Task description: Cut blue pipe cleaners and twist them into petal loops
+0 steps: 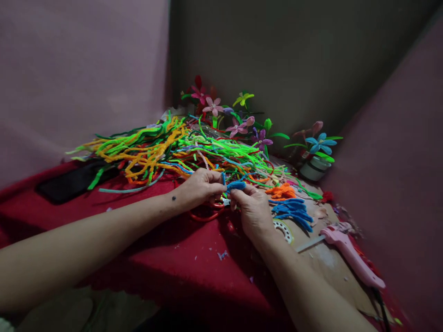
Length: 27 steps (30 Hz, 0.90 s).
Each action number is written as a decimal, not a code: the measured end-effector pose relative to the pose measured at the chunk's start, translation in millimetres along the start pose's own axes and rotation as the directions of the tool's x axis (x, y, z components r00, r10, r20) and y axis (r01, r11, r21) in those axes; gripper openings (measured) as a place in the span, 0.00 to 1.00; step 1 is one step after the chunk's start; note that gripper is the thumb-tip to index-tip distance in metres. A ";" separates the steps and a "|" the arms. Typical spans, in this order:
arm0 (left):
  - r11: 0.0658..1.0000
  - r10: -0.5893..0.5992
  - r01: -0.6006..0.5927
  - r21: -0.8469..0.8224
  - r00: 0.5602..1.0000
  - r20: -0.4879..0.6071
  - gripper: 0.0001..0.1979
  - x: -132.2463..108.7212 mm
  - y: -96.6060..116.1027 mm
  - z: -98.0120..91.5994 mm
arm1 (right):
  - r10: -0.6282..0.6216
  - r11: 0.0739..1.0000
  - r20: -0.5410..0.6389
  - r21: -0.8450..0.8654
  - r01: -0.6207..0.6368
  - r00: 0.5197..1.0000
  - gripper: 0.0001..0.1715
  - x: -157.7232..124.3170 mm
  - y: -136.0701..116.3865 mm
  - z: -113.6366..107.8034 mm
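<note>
My left hand (pixel 204 186) and my right hand (pixel 252 205) meet over the middle of the table, both pinching a bent blue pipe cleaner (pixel 236 185). One blue end stands up at the left fingertips, while a folded loop lies by the right fingers. Below the hands rest red-handled scissors (pixel 207 216), their handles partly hidden. Right of my right hand lie a pile of blue pipe cleaner pieces (pixel 292 213) and a smaller orange bundle (pixel 282 191). A white-and-yellow ring-shaped roll (pixel 284 230) sits close to my right wrist.
A heap of coloured pipe cleaners (pixel 166 147) spreads behind my hands, with pipe cleaner flowers (pixel 213 107) beyond. A dark phone (pixel 72 184) lies left. At right, a pink glue gun (pixel 353 253) rests on cardboard (pixel 328 276), near a small jar (pixel 314 168). Red cloth (pixel 194 267) covers the table.
</note>
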<state>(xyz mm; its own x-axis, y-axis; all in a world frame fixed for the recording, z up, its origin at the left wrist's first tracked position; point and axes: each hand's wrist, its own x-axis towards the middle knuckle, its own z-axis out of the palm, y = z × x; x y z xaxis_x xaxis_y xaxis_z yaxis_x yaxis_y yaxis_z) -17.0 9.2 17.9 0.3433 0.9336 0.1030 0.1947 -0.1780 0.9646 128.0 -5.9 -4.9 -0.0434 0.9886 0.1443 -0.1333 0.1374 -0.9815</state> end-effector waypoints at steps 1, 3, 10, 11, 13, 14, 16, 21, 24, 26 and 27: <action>1.000 0.006 -0.006 0.006 1.000 0.003 0.09 0.1 0.0 -0.1 | -0.012 1.000 -0.008 -0.008 0.012 1.000 0.04 0.0 0.7 0.0; 1.000 0.009 -0.009 0.016 1.000 0.011 0.08 -0.2 0.5 -0.3 | -0.031 0.999 -0.025 -0.031 0.030 0.999 0.04 0.0 2.3 0.0; 1.000 -0.021 0.021 0.006 0.999 0.046 0.06 -2.6 8.5 0.7 | 0.011 0.997 0.012 0.073 -0.012 1.000 0.06 0.8 1.6 2.0; 1.000 -0.011 0.010 0.014 0.999 0.049 0.06 -2.5 9.6 0.9 | 0.012 0.994 0.014 0.113 -0.014 1.000 0.08 1.0 0.2 1.9; 0.999 0.003 -0.005 0.046 0.999 0.043 0.06 -2.0 11.1 1.2 | 0.006 0.988 0.018 0.154 -0.008 1.000 0.12 1.8 -2.3 0.7; 0.998 0.004 -0.007 0.063 0.999 0.038 0.06 -1.7 11.2 1.3 | -0.002 0.989 0.020 0.149 -0.001 1.000 0.13 2.3 -3.1 -0.3; 0.997 0.001 -0.004 0.079 0.999 0.034 0.05 -0.8 10.0 1.8 | -0.022 0.996 0.020 0.093 0.020 1.000 0.11 3.4 -3.8 -2.1; 0.993 0.039 -0.040 0.107 0.999 0.010 0.07 3.2 1.1 4.7 | -0.033 0.999 -0.046 0.021 0.034 0.998 0.12 3.4 -4.8 -0.9; 0.987 0.073 -0.071 0.142 0.997 -0.008 0.08 4.7 -2.1 4.9 | -0.051 0.998 -0.063 0.019 0.053 0.997 0.11 2.0 -6.1 1.6; 0.982 0.096 -0.092 0.168 0.995 -0.016 0.08 4.2 -1.9 3.5 | -0.068 0.997 -0.047 0.032 0.070 0.997 0.11 1.8 -5.4 1.7; 0.979 0.104 -0.099 0.176 0.994 -0.017 0.08 3.5 -1.3 2.5 | -0.075 0.996 -0.044 0.045 0.077 0.996 0.11 2.1 -4.4 1.3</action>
<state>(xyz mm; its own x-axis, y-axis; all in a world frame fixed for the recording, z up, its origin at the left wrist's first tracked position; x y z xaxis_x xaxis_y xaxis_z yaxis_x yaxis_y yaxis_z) -13.7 11.9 16.4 0.3463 0.9150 0.2067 0.3178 -0.3218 0.8919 127.2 -4.4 0.0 0.0102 0.9772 0.2123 -0.1810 0.2106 -0.9607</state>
